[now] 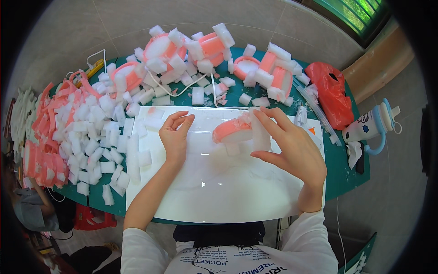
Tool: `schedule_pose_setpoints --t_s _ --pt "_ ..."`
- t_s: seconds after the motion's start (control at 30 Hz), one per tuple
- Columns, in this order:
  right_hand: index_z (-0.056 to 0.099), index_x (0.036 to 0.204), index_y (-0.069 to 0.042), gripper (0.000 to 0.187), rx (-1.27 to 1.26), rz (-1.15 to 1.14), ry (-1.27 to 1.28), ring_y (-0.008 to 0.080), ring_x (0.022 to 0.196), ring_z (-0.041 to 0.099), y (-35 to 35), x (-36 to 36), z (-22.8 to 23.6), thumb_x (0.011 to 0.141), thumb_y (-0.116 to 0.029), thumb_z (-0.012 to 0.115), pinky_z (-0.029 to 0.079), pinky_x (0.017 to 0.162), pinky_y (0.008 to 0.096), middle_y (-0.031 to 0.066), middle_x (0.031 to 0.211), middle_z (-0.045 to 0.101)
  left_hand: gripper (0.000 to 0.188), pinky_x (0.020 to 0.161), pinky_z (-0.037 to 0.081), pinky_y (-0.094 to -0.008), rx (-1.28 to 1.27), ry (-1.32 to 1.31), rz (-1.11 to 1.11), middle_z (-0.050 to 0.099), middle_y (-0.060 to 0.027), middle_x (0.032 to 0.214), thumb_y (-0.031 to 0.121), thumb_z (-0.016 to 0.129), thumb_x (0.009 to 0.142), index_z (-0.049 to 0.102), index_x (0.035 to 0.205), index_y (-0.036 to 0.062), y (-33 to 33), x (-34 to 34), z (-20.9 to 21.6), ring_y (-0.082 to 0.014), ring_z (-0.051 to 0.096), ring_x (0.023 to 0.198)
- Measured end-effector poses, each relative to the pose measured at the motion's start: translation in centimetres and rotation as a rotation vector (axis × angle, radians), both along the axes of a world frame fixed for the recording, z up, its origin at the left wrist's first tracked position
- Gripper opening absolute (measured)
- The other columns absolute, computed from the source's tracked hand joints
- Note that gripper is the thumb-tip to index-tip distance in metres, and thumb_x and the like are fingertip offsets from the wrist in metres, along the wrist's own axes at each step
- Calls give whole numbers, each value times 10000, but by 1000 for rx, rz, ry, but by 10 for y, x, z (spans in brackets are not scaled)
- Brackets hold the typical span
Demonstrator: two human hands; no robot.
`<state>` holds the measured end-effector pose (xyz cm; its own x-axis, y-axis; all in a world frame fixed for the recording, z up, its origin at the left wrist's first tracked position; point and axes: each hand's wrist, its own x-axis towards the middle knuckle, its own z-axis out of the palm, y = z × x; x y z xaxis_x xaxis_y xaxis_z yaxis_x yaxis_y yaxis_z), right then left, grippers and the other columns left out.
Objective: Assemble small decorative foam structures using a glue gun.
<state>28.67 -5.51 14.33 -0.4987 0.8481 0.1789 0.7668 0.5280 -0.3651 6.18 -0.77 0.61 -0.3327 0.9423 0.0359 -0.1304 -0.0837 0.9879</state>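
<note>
Over the right half of the white board [200, 182], my right hand [292, 148] has its thumb and fingers spread along a white foam block [260, 132]. The block stands against a pink foam-rimmed piece [230, 129] with a white middle, and another small white block [232, 148] shows beneath that piece. To the left, my left hand [174, 137] hovers over the board, fingers curled and thumb tip close to the index finger. Nothing shows between them. Small foam blocks [145, 158] lie on the board beside my left forearm.
White foam blocks [96, 150] and pink strips [43, 160] heap up at the left. Several pink-rimmed pieces [159, 48] stand along the back of the green table [351, 182]. At the right are a glue tube [301, 116], clear sticks [321, 116], a red bag [331, 98] and a tumbler [367, 125].
</note>
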Motion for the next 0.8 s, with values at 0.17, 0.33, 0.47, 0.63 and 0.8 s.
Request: schedule_pose_setpoints --t_s 0.17,0.33,0.47,0.63,0.8 --pt "435 1215 -1 624 -2 -6 -1 337 959 547 0 0 0 698 -215 712 450 800 369 173 1198 468 205 693 385 -201 41 -32 -2 607 -40 808 206 627 837 600 872 5 2 -1 -2 -87 522 737" --pt "434 1218 -2 626 -10 -8 1 336 965 547 0 1 -1 698 -213 712 451 805 370 173 1200 468 328 556 288 -207 94 -43 -25 458 15 626 308 533 894 516 684 56 4 -2 -3 -70 368 576" --pt "430 1218 1 628 11 -1 -4 334 960 548 -1 1 -1 698 -209 711 452 803 371 174 1201 467 400 503 255 -202 16 -67 -8 366 39 536 292 468 929 423 586 90 7 -5 -7 -48 302 513" --pt "438 1232 -40 670 65 -1 -26 297 911 567 0 3 -5 668 -233 744 479 715 338 106 1195 456 379 489 245 -185 -76 -159 -49 348 46 506 298 446 938 437 620 92 8 -1 -5 -37 290 480" --pt "428 1220 -11 649 39 5 -16 314 922 559 -1 2 0 680 -210 728 467 748 353 137 1185 461 172 566 344 -169 3 -98 -111 480 10 665 187 477 918 524 891 23 13 -8 -18 -44 411 579"
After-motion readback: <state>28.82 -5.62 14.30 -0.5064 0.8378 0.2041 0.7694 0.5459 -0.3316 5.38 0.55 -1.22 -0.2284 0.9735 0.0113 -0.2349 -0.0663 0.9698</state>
